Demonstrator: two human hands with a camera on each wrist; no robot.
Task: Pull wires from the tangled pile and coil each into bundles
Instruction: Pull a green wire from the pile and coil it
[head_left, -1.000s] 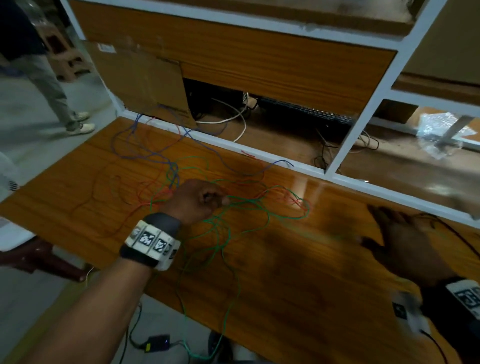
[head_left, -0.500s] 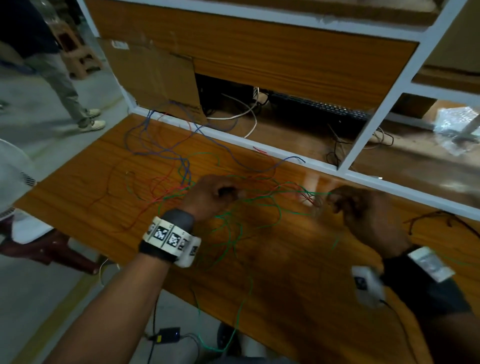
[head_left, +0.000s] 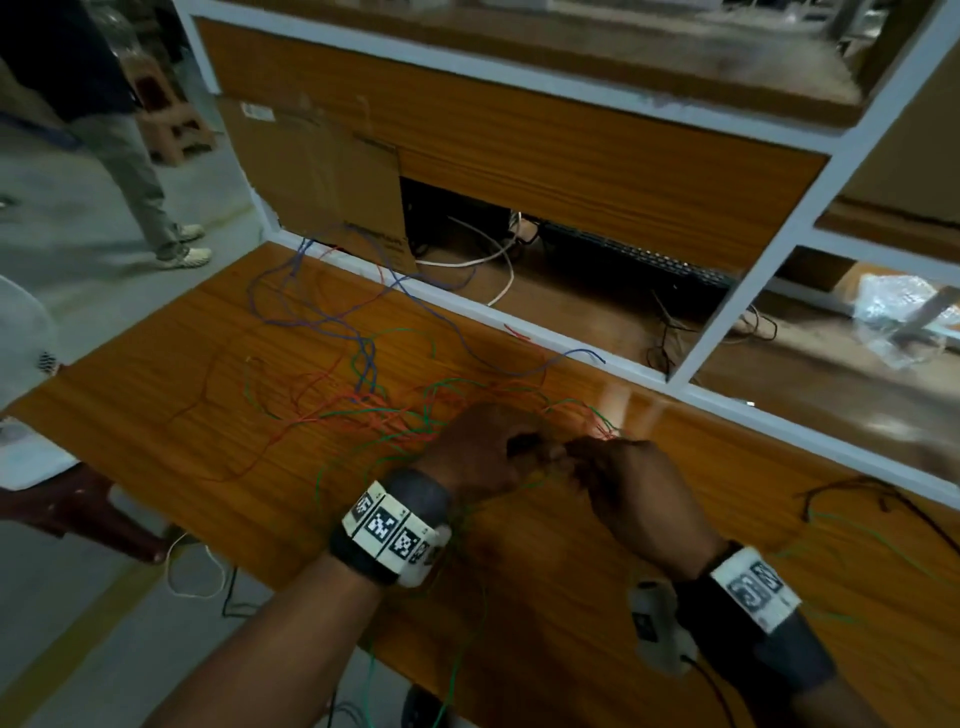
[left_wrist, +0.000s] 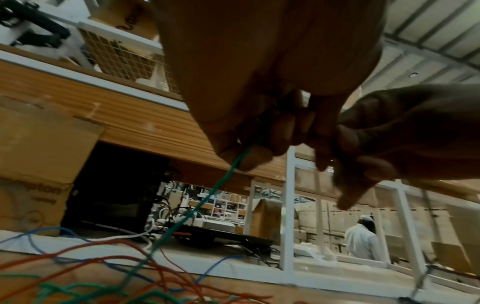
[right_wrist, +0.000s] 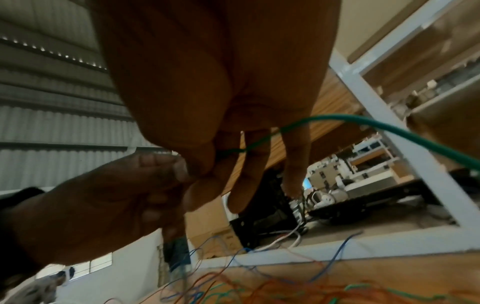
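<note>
While the tangled pile (head_left: 363, 405) of red, blue and green wires lies spread on the table (head_left: 156, 415), the left hand (head_left: 478, 452) grips a green wire (left_wrist: 197, 207) in curled fingers, and the right hand (head_left: 634, 488), touching it, pinches the same wire between thumb and forefinger.

The wires (head_left: 363, 395) in the pile are red, green and blue. The table (head_left: 156, 395) is orange-brown wood with stripes. The wrist bands (head_left: 389, 530) are white with black square patterns. The shelf frame (head_left: 748, 291) is white.
</note>
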